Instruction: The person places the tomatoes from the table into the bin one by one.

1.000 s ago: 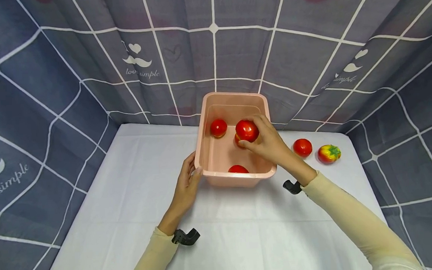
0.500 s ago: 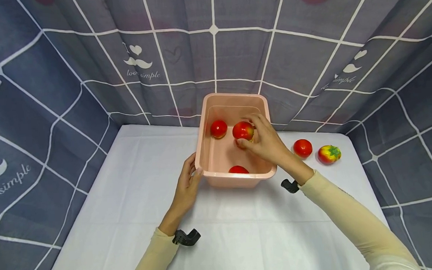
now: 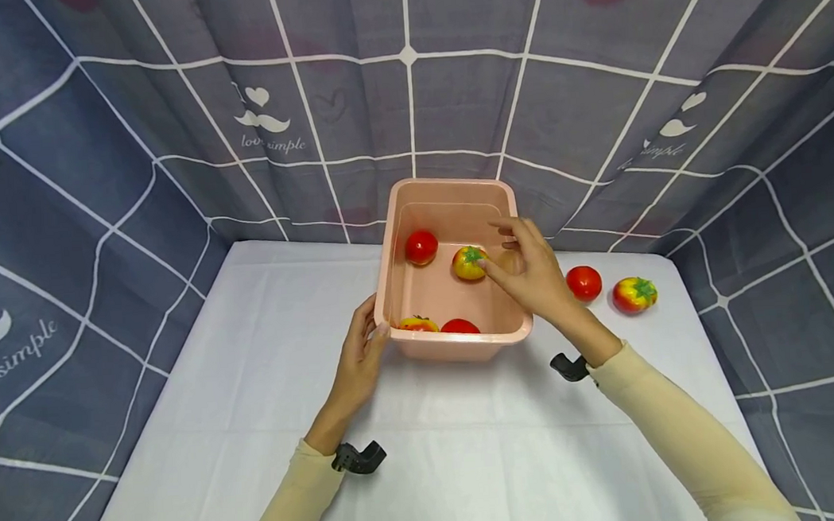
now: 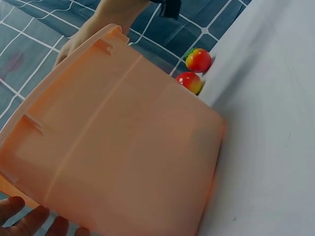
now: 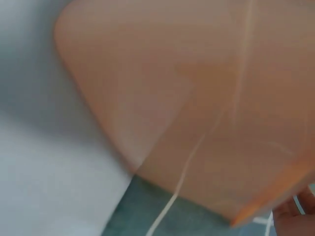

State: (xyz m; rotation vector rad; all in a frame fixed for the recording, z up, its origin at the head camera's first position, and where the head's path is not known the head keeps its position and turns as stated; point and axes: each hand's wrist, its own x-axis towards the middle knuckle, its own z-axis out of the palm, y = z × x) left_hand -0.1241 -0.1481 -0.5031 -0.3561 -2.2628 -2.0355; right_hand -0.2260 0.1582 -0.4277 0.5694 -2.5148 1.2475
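A pink tub [image 3: 458,346] sits on a white table [image 3: 472,456]. The left hand [image 3: 357,358] holds the tub at its near left corner. The thumb lies on the rim and the fingers curl round the outside wall. The left wrist view shows those fingers [image 4: 29,219] low by the tub's wall.

The right hand [image 3: 532,273] is above the right side of the tub. Its fingers are spread loose and hold nothing. One fingertip is just beside a yellow and red tomato [image 3: 470,263] that lies in the tub, but I cannot tell if they touch.

Three more tomatoes lie in the tub. A red one [image 3: 421,247] is at the back left. Another red one [image 3: 460,326] and a yellow and red one [image 3: 418,324] are by the near wall.

Two tomatoes lie on the table to the right of the tub, near each other. One is red [image 3: 584,283] and one has a green top [image 3: 633,294].

The right wrist view is blurry and shows only the tub's wall.
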